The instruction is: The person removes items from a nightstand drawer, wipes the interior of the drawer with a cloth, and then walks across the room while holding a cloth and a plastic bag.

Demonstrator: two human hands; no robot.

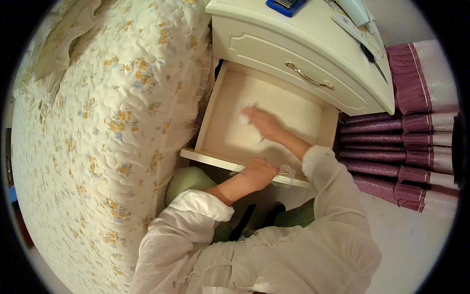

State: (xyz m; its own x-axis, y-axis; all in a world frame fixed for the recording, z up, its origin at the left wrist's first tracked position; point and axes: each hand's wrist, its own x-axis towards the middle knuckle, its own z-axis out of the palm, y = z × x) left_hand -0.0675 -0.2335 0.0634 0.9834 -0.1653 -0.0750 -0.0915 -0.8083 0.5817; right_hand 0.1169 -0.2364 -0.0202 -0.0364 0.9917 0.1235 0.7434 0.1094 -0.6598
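Note:
Before me a pale wooden drawer is pulled out of a cream nightstand. My left hand is curled over the top edge of the drawer front. Crumpled clear plastic sticks out beside its fingers; whether the hand holds it too is hidden. My right hand is inside the drawer, low over its bottom panel and blurred. A whitish blurred patch with dark marks shows around and under its fingers, too unclear to name. No other objects show clearly in the drawer.
A quilted floral bedspread borders the drawer on the left. The shut upper drawer has a brass handle. On the nightstand top lie a blue object, a white power strip and a dark-handled tool. Purple curtains hang at right.

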